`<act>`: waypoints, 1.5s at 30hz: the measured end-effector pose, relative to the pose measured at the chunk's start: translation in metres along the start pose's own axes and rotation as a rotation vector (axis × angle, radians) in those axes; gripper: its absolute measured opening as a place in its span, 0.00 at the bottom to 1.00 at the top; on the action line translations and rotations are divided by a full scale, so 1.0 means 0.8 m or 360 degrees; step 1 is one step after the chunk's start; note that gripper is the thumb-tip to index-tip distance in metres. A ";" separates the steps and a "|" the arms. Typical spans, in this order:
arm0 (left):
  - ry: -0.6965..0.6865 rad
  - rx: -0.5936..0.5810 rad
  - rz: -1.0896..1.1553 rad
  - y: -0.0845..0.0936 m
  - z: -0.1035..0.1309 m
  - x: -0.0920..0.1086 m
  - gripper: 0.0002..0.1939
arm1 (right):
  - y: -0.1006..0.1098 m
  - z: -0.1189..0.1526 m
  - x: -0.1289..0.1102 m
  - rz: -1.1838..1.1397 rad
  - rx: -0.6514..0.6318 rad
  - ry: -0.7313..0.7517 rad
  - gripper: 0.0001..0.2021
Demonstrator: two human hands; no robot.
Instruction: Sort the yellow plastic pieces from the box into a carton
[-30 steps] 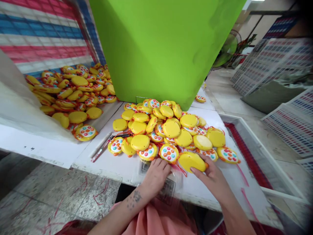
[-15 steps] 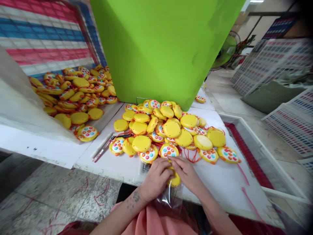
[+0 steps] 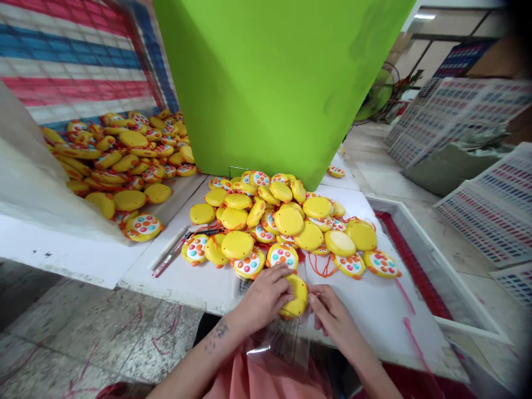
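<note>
Yellow toy [image 3: 297,298], plain back facing up, is located between the two hands at the near edge of the worktop [image 3: 386,318]. The fingers of the left hand [image 3: 266,293] grasp its left side. The fingers of the right hand [image 3: 332,313] are drawn together at its right edge; whether they pinch film, cord or toy cannot be determined. A clear plastic bag [image 3: 282,343] lies directly below, extending past the edge toward the person; how far the toy sits inside it cannot be told.

Risks, as judged: the toy could slip off the edge if the left grasp loosens, since little support appears beneath it. The thin film could crease or tear if dragged over the toy's rim. A loose cord could snag, as orange cords [image 3: 323,271] lie just beyond.

Farther back, a pile of matching toys [image 3: 290,221] is stacked unevenly; a knock could set pieces sliding toward the hands. A pen-like tool [image 3: 168,259] lies left of it. Behind the pile stands a green panel [image 3: 270,83].
</note>
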State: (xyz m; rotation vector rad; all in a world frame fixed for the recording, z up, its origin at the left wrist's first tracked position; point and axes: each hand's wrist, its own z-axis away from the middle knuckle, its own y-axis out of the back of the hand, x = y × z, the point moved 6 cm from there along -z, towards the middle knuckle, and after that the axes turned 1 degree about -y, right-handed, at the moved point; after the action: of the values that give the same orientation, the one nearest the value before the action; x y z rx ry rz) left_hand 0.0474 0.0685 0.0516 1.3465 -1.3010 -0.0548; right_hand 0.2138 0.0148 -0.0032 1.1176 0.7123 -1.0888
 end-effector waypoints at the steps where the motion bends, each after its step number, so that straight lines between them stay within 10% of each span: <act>1: 0.0020 -0.0004 0.0022 0.001 0.001 0.000 0.03 | -0.006 -0.001 0.000 -0.0065 0.0040 0.0017 0.21; 12: 0.0158 0.0112 0.0233 0.012 0.013 0.003 0.03 | -0.011 -0.001 -0.017 0.0147 0.0367 0.0372 0.24; 22: 0.0179 0.0229 0.0015 0.009 0.011 0.012 0.03 | -0.013 -0.005 -0.055 -0.0653 0.0561 0.0330 0.25; 28: 0.0481 0.0712 0.0367 0.036 0.043 -0.016 0.18 | -0.004 0.001 -0.056 -0.0715 0.0680 0.0369 0.25; 32: 0.0814 0.0530 0.1069 0.006 0.051 -0.036 0.22 | -0.005 0.001 -0.054 -0.0698 0.0716 0.0358 0.23; 40: 0.1010 0.0418 0.1375 -0.026 0.040 -0.055 0.17 | 0.006 0.002 -0.074 0.0417 0.0846 0.1021 0.14; 45: 0.0955 0.0506 0.1283 -0.027 0.042 -0.062 0.16 | -0.024 0.003 -0.099 0.0982 0.0507 0.1272 0.19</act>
State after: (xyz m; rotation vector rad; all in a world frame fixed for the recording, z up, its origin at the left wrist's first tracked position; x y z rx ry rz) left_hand 0.0187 0.0730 -0.0052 0.8878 -1.2554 1.0651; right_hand 0.1687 0.0372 0.0611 1.9256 0.7282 -0.1966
